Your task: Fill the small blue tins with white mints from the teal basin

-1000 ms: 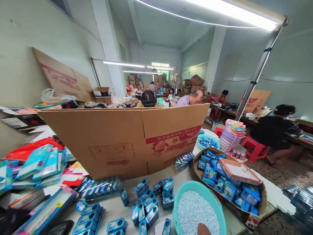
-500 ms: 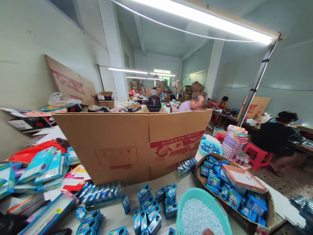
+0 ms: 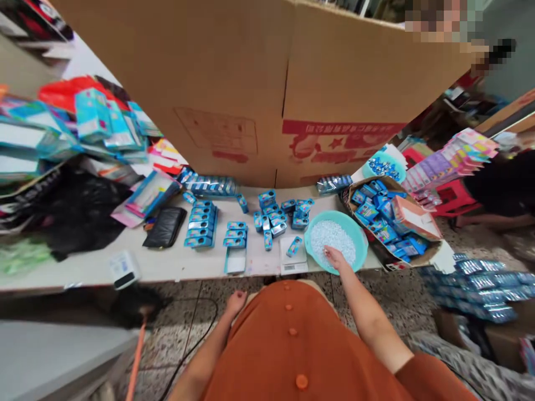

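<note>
My right hand (image 3: pixel 335 258) is over a turquoise basin (image 3: pixel 363 245) filled with small white pellets (image 3: pixel 334 236). Its fingers are pinched together at the pellets; what is between them is too small to make out. Low beside my lap, below the table edge, my left hand (image 3: pixel 237 301) is curled closed, with nothing visible in it. Left of the basin a small blue box (image 3: pixel 295 247) lies on a white scale (image 3: pixel 288 263). Several similar blue boxes (image 3: pixel 273 214) cluster behind it. Farther left, an open tray (image 3: pixel 235 260) holds a few blue boxes (image 3: pixel 235 235) at its back end.
A tall cardboard sheet (image 3: pixel 234 83) stands along the table's back. At right is a carton (image 3: pixel 390 262) of blue packs. A row of blue boxes (image 3: pixel 200 225), a black wallet-like case (image 3: pixel 165 227) and a black plastic bag (image 3: pixel 79 200) lie to the left.
My view has tilted down, bringing the table edge, my lap and both arms into sight. My right hand, barely visible before at the basin's near side, now shows over the pellets.
</note>
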The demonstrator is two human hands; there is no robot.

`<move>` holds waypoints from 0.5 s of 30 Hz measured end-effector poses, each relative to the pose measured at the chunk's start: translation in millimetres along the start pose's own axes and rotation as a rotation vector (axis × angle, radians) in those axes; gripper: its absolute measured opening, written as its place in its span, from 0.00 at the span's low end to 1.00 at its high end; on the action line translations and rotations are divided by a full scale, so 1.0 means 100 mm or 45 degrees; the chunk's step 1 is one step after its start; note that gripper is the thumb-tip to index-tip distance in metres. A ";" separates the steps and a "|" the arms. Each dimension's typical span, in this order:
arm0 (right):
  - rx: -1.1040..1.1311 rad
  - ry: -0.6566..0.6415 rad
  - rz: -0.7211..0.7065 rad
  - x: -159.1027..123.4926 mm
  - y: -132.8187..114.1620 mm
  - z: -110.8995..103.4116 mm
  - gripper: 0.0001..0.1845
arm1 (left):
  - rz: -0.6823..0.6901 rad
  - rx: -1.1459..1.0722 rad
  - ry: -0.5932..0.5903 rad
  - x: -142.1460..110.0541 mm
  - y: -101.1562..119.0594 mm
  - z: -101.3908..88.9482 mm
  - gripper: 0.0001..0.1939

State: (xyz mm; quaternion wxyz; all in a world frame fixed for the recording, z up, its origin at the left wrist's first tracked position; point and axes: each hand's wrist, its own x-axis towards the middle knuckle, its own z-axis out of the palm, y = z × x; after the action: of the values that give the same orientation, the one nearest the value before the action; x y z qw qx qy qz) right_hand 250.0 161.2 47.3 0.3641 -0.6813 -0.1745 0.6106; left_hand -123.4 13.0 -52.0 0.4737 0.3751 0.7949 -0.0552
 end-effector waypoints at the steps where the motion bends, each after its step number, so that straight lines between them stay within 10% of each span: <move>1: 0.004 -0.004 0.044 0.13 -0.02 0.03 0.12 | -0.013 -0.007 -0.012 0.02 -0.05 0.04 0.12; 15: -0.051 -0.281 0.022 0.51 -0.28 0.45 0.07 | 0.001 -0.044 0.010 0.16 -0.02 0.12 0.12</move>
State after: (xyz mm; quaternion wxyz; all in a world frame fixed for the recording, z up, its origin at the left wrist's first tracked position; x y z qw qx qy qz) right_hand 221.9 227.5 31.9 0.3238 -0.6185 -0.2199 0.6813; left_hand -120.1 14.5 -71.7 0.4770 0.3672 0.7975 -0.0399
